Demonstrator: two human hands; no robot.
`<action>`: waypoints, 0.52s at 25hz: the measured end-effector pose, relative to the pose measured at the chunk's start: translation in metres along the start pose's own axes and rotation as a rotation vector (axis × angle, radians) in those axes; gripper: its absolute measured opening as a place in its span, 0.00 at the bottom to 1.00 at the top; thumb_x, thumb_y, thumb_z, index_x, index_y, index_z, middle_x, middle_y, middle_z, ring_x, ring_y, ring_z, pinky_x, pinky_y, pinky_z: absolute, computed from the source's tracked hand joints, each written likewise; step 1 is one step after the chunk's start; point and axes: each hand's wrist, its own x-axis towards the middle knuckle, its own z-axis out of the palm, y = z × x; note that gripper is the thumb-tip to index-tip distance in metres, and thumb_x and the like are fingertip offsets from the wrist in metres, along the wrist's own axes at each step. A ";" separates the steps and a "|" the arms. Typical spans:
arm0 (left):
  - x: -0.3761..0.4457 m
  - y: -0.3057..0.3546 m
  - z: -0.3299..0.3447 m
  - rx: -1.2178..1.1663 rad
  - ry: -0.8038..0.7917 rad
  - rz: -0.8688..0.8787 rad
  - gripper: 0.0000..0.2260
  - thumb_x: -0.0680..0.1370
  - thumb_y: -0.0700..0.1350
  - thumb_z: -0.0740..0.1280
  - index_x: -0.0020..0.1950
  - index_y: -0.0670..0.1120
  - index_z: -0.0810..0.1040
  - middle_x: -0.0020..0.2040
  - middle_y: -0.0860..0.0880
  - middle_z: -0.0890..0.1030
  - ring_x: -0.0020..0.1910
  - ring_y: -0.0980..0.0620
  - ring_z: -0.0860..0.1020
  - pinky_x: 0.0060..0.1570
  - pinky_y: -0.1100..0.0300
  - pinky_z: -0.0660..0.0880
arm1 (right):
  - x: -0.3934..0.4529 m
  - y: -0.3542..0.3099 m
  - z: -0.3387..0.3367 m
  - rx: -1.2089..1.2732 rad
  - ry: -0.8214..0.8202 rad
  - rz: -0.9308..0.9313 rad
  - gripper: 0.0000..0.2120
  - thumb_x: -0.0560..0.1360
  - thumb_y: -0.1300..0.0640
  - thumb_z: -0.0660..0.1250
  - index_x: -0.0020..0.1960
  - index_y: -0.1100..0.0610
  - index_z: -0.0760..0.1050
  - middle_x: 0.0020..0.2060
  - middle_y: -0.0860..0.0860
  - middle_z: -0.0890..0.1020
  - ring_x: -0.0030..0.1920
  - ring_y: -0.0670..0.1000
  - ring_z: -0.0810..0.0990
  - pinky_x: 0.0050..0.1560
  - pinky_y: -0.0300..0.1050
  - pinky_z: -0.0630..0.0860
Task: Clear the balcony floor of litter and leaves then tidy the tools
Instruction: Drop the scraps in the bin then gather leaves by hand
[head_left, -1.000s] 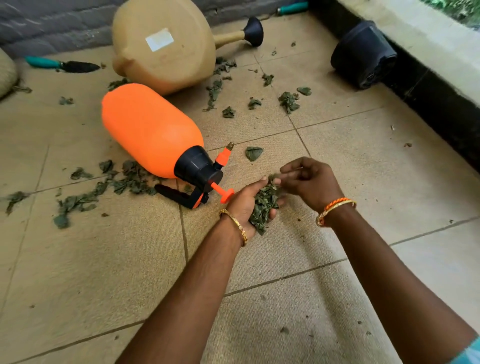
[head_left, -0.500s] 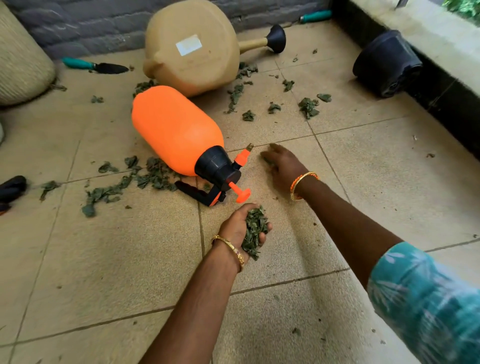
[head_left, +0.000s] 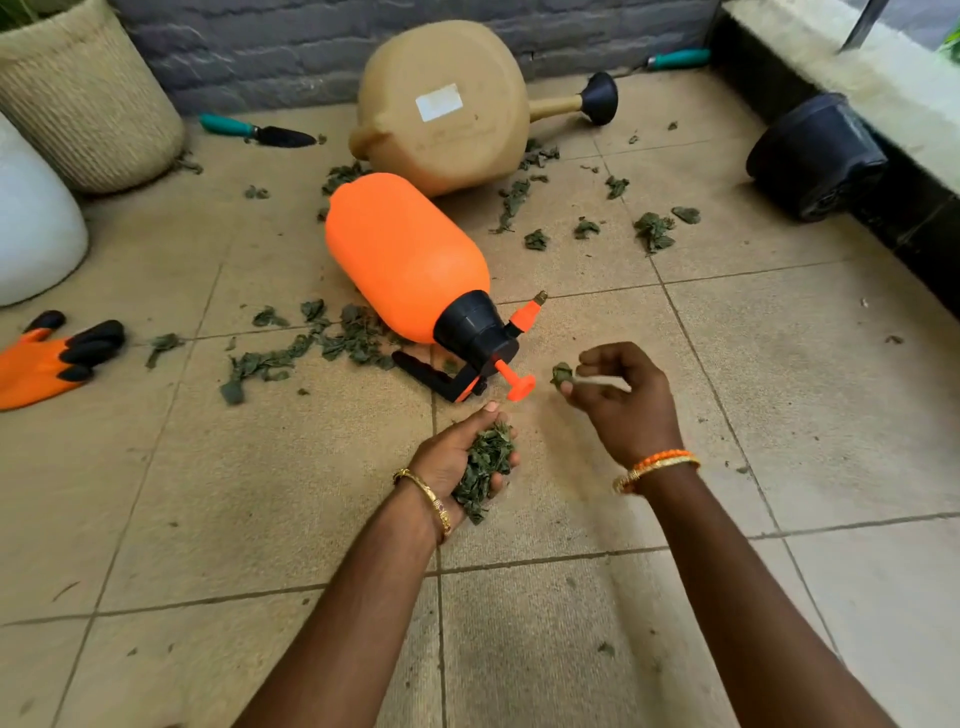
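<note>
A: Biggest first. Tiled floor (head_left: 779, 415) under both hands. Tan watering can (head_left: 441, 104) on its side, far beyond the hands, by the wall.

B: Woven basket (head_left: 88, 98) far up-left of the left hand, white pot (head_left: 31, 223) just below it. Black pot (head_left: 815, 156) tipped over, up-right of the right hand, against the ledge.

A: Orange sprayer (head_left: 405, 254) lying on its side just ahead of the left hand, its nozzle end toward the hands. Orange glove (head_left: 47, 358) flat on the floor, well left of the left hand.

B: Tools? Trowel (head_left: 260, 132) with a teal handle well beyond the left hand near the wall. Second teal handle (head_left: 678, 58) far ahead of the right hand, in the corner.

A: Hands. Left hand (head_left: 467, 457) palm up, cupped round a pile of leaves (head_left: 485, 465). Right hand (head_left: 621, 400) just to its right, not touching it, fingers curled, pinching one leaf (head_left: 561, 374) plus a pale strip; can't tell what the strip is.

B: Leftover litter: scattered leaves (head_left: 311, 348) on the floor left of the sprayer, ahead-left of the left hand; more leaves (head_left: 652, 228) well ahead of the right hand, near the can.
</note>
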 end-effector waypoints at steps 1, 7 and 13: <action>-0.003 0.000 0.000 0.022 -0.006 0.013 0.09 0.77 0.51 0.66 0.45 0.46 0.76 0.36 0.48 0.77 0.28 0.54 0.76 0.18 0.69 0.68 | -0.015 -0.006 0.003 0.097 -0.055 0.049 0.14 0.67 0.68 0.73 0.46 0.54 0.73 0.40 0.50 0.82 0.38 0.45 0.82 0.43 0.42 0.80; -0.019 0.006 -0.009 0.079 -0.027 0.066 0.11 0.78 0.55 0.64 0.44 0.48 0.78 0.34 0.52 0.78 0.29 0.58 0.76 0.21 0.70 0.67 | -0.046 -0.014 0.042 -0.049 -0.183 0.003 0.08 0.68 0.65 0.74 0.42 0.56 0.77 0.37 0.53 0.84 0.34 0.40 0.80 0.34 0.27 0.72; -0.017 0.018 -0.043 -0.006 0.125 0.127 0.03 0.75 0.42 0.67 0.43 0.44 0.74 0.35 0.45 0.78 0.27 0.55 0.77 0.18 0.69 0.68 | -0.029 -0.018 0.057 -0.170 0.102 -0.100 0.14 0.67 0.58 0.74 0.51 0.55 0.75 0.49 0.53 0.76 0.43 0.47 0.75 0.46 0.35 0.74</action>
